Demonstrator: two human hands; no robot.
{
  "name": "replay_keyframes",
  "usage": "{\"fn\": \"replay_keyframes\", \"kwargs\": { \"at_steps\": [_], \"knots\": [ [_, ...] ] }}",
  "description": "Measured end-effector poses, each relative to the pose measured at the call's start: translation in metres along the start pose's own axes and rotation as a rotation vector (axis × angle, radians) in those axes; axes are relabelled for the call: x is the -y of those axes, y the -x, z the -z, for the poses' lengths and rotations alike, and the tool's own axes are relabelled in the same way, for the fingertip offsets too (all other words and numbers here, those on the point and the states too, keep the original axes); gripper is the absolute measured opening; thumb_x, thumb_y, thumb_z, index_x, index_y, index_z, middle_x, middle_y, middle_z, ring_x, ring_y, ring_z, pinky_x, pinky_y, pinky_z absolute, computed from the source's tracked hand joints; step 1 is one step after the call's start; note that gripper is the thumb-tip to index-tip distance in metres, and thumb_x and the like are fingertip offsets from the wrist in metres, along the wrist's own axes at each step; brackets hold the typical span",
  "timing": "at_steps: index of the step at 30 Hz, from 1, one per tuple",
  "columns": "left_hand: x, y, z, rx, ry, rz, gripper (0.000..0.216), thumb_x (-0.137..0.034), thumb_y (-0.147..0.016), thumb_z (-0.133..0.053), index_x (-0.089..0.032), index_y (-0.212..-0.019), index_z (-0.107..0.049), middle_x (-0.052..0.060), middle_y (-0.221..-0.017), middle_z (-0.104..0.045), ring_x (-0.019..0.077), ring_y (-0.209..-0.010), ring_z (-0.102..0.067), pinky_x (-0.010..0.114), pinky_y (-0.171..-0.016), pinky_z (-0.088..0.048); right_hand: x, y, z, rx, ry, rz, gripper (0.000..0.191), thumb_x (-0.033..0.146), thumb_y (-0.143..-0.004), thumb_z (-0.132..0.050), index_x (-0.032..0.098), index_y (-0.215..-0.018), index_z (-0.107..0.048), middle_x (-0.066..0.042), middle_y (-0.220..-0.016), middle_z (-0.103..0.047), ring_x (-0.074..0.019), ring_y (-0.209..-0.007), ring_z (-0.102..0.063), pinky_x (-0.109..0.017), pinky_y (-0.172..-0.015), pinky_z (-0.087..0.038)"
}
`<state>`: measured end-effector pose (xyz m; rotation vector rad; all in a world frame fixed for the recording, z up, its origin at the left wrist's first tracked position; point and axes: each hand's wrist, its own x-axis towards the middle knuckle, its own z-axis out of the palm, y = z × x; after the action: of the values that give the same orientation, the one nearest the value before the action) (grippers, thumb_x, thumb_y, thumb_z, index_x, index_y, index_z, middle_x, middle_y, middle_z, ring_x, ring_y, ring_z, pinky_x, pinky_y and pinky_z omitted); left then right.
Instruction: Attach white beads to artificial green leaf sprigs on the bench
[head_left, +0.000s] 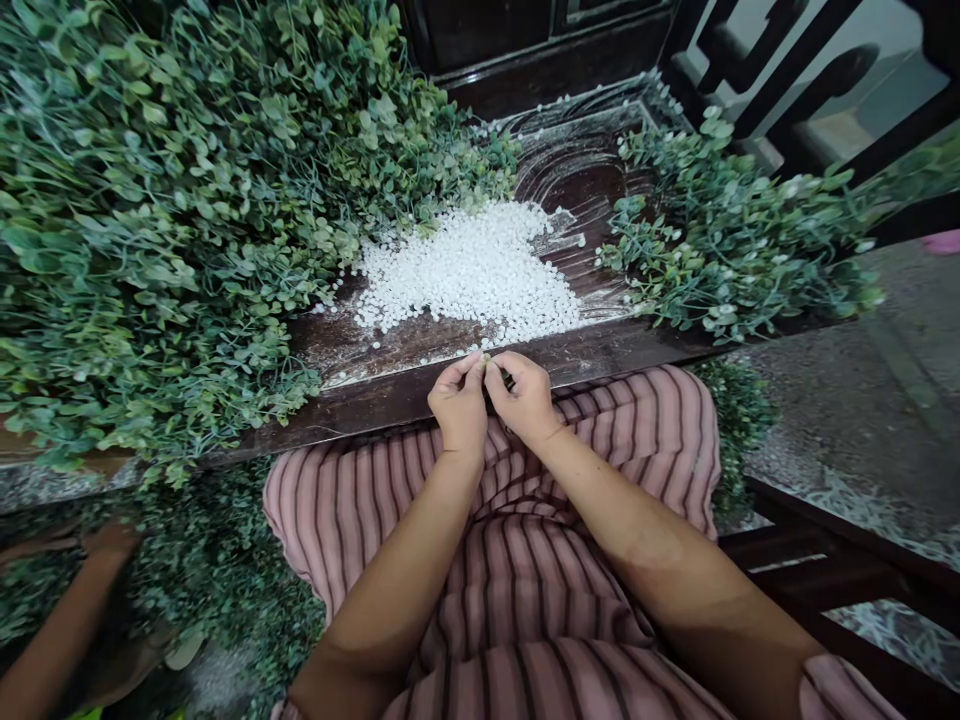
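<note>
My left hand (457,400) and my right hand (523,395) meet at the front edge of a dark wooden table (390,400), above my lap in pink striped cloth. Both are pinched together on a small piece between the fingertips; a white bead and a bit of green stem show there, too small to name surely. Just beyond the hands lies a heap of small white beads (472,270) on the table top.
A large pile of artificial green sprigs (165,230) covers the table's left side, a smaller pile (720,240) sits at the right. More sprigs lie on the floor at lower left, where another person's arm (52,620) reaches. Dark wooden furniture stands behind and at right.
</note>
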<state>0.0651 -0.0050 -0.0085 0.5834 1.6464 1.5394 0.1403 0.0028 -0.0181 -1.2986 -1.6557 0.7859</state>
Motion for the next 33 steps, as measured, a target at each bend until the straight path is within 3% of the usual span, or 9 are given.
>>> {"fn": "replay_keyframes", "kwargs": {
  "at_steps": [9, 14, 19, 24, 29, 33],
  "knots": [
    [-0.003, 0.003, -0.001, 0.026, -0.01, -0.012, 0.011, -0.012, -0.066, -0.062, -0.014, -0.073, -0.069, 0.004, -0.08, -0.072, 0.0138, -0.08, -0.065, 0.034, -0.092, -0.046, 0.0, -0.001, -0.001, 0.002, -0.023, -0.043, 0.02, 0.025, -0.079, -0.041, 0.02, -0.06, -0.045, -0.001, -0.06, -0.049, -0.0142, -0.059, -0.045, -0.026, -0.062, -0.038],
    [-0.003, 0.002, 0.011, 0.147, 0.013, -0.011, 0.019, -0.024, -0.069, -0.063, -0.015, -0.085, -0.069, 0.007, -0.093, -0.07, 0.016, -0.09, -0.064, 0.034, -0.091, -0.046, -0.002, -0.008, 0.003, 0.064, -0.105, -0.08, 0.019, 0.028, -0.079, -0.042, 0.019, -0.065, -0.048, -0.001, -0.063, -0.051, -0.0141, -0.061, -0.046, -0.025, -0.062, -0.038],
    [-0.009, 0.002, 0.031, 0.208, 0.021, 0.088, 0.041, -0.036, -0.065, -0.069, -0.018, -0.102, -0.064, 0.007, -0.099, -0.067, 0.0145, -0.087, -0.063, 0.029, -0.078, -0.051, -0.001, -0.014, 0.007, 0.046, -0.245, -0.134, 0.022, 0.033, -0.08, -0.041, 0.019, -0.065, -0.047, 0.001, -0.062, -0.05, -0.0129, -0.061, -0.046, -0.025, -0.062, -0.038],
    [-0.015, 0.001, 0.039, 0.326, -0.132, 0.114, 0.038, -0.035, -0.056, -0.074, -0.015, -0.088, -0.067, 0.001, -0.074, -0.065, 0.0091, -0.063, -0.057, 0.021, -0.055, -0.049, 0.003, -0.013, 0.009, 0.035, -0.354, -0.21, 0.023, 0.038, -0.076, -0.048, 0.018, -0.065, -0.048, 0.003, -0.059, -0.044, -0.011, -0.058, -0.041, -0.024, -0.057, -0.036],
    [-0.016, -0.003, 0.035, 0.284, -0.047, 0.067, 0.034, -0.029, -0.054, -0.074, -0.015, -0.083, -0.066, 0.002, -0.077, -0.067, 0.0111, -0.068, -0.06, 0.025, -0.063, -0.051, 0.004, -0.012, 0.015, 0.183, -0.406, -0.224, 0.021, 0.033, -0.065, -0.063, 0.017, -0.076, -0.054, 0.003, -0.065, -0.048, -0.0108, -0.063, -0.046, -0.023, -0.061, -0.039],
    [-0.017, -0.006, 0.028, 0.329, 0.008, 0.046, 0.032, -0.025, -0.053, -0.073, -0.015, -0.082, -0.064, 0.004, -0.079, -0.069, 0.0146, -0.075, -0.063, 0.032, -0.074, -0.052, 0.001, -0.015, 0.022, 0.29, -0.422, -0.16, 0.017, 0.028, -0.067, -0.062, 0.016, -0.078, -0.058, -0.001, -0.077, -0.057, -0.0134, -0.075, -0.053, -0.026, -0.072, -0.043]
  ]
}}
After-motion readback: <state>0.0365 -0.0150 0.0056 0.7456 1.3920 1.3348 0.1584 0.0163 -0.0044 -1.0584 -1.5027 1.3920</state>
